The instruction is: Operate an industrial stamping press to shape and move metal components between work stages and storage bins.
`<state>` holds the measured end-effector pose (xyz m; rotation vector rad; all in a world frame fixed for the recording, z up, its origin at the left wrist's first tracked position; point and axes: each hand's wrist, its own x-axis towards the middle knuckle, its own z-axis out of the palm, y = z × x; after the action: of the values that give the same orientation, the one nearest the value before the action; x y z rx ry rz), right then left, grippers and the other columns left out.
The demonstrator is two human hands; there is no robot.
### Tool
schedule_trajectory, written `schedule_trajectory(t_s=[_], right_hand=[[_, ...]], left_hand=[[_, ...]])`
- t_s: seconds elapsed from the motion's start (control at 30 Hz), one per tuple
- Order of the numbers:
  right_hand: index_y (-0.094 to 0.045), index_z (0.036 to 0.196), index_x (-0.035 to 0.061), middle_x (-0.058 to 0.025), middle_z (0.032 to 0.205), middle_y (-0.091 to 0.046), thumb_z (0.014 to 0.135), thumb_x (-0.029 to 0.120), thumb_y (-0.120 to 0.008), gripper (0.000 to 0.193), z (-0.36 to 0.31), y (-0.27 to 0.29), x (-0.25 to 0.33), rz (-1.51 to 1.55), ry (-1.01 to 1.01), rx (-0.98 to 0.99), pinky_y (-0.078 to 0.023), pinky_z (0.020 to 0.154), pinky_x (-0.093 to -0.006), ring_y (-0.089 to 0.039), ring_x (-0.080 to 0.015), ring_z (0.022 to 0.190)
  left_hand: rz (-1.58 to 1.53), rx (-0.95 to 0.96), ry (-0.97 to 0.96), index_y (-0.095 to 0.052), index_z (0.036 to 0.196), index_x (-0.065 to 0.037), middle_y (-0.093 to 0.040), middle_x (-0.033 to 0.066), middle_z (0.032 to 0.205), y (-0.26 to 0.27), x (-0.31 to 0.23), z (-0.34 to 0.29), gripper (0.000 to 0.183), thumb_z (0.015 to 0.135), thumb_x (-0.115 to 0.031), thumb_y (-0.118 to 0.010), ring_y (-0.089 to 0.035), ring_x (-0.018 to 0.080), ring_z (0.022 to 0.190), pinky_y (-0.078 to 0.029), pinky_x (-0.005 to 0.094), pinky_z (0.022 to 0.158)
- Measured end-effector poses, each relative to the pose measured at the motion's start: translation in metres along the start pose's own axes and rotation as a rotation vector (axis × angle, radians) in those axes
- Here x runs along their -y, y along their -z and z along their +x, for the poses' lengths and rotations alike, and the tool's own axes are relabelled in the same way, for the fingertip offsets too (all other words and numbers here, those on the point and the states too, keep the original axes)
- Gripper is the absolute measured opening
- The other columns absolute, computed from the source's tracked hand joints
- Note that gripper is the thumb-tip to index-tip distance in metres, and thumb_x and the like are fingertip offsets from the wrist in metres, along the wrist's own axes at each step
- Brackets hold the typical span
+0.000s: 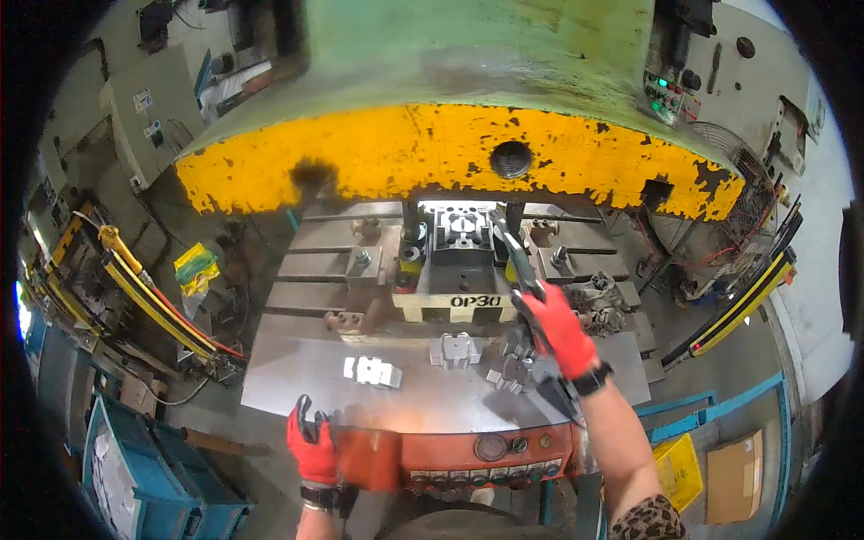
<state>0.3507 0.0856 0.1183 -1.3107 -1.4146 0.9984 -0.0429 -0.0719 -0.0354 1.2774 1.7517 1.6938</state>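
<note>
While a dark-handled tool [516, 247], apparently a pair of tongs, is gripped in the right hand [560, 328], its far end is held beside the bright metal part [463, 225] seated in the die [461, 279]. Because that end is small and shadowed by the press ram [405, 148], it cannot be told whether the part is touched. The fingers of the right hand are wrapped around the handles. The left hand [312, 450] is raised just off the front edge of the press bed [292, 373], near the left end of the red control panel [432, 447]; its fingers are spread and slightly curled, with nothing held. On the smooth front plate of the bed, one silvery casting [372, 371] is laid at the left, another casting [455, 351] is placed directly before the die, and a cluster of castings [515, 367] is gathered below the right hand.
</note>
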Motion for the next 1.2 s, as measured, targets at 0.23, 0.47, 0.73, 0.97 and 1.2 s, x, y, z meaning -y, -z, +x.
schedule_trajectory(t_s=[0.23, 0.47, 0.73, 0.97, 1.2], right_hand=[[-0.058, 0.088, 0.0064, 0.0007, 0.06, -0.051, 0.096, 0.027, -0.061, 0.023, 0.07, 0.001, -0.04, 0.199, -0.09, 0.182, -0.039, 0.041, -0.0295, -0.049, -0.0133, 0.042], [-0.059, 0.129, 0.0047, -0.0118, 0.104, -0.062, 0.093, 0.021, -0.07, 0.041, 0.025, -0.046, -0.094, -0.241, 0.222, -0.223, -0.049, 0.083, -0.0341, -0.06, -0.02, 0.094], [-0.053, 0.131, -0.0019, -0.0106, 0.072, -0.06, 0.093, 0.017, -0.065, 0.044, -0.151, -0.099, -0.04, -0.199, 0.031, 0.265, -0.047, 0.06, -0.0344, -0.058, -0.0157, 0.063], [-0.058, 0.129, 0.0032, -0.0032, 0.076, -0.056, 0.092, 0.016, -0.063, 0.039, -0.172, -0.111, -0.064, 0.053, -0.228, 0.436, -0.044, 0.062, -0.031, -0.051, -0.0113, 0.068], [-0.059, 0.13, 0.0028, 0.0008, 0.083, -0.058, 0.091, 0.016, -0.063, 0.041, -0.175, -0.105, -0.074, 0.024, -0.271, 0.479, -0.046, 0.069, -0.0266, -0.052, -0.0081, 0.074]], left_hand=[[0.103, 0.088, -0.113, -0.053, 0.133, 0.004, -0.058, 0.0159, 0.129, 0.0, -0.009, 0.011, 0.046, 0.088, 0.006, -0.061, -0.057, 0.0261, 0.121, -0.047, 0.0363, 0.101], [-0.01, 0.127, -0.1, -0.056, 0.131, 0.003, -0.06, 0.0159, 0.128, -0.011, -0.033, 0.032, 0.042, 0.09, 0.003, -0.061, -0.058, 0.025, 0.119, -0.047, 0.0363, 0.1], [-0.177, 0.417, 0.221, -0.064, 0.112, 0.002, -0.067, 0.0029, 0.094, -0.037, -0.066, 0.08, 0.028, 0.087, -0.008, -0.068, -0.059, 0.0106, 0.078, -0.049, 0.0255, 0.068], [0.206, 0.396, 0.078, -0.066, 0.088, -0.004, -0.067, 0.009, 0.074, -0.06, -0.036, 0.101, 0.013, 0.083, -0.014, -0.071, -0.061, 0.0217, 0.067, -0.049, 0.0356, 0.063], [0.831, 0.376, -0.219, -0.064, 0.089, -0.007, -0.066, 0.0142, 0.091, -0.067, -0.024, 0.112, 0.024, 0.075, -0.023, -0.077, -0.062, 0.0356, 0.094, -0.048, 0.047, 0.082]])
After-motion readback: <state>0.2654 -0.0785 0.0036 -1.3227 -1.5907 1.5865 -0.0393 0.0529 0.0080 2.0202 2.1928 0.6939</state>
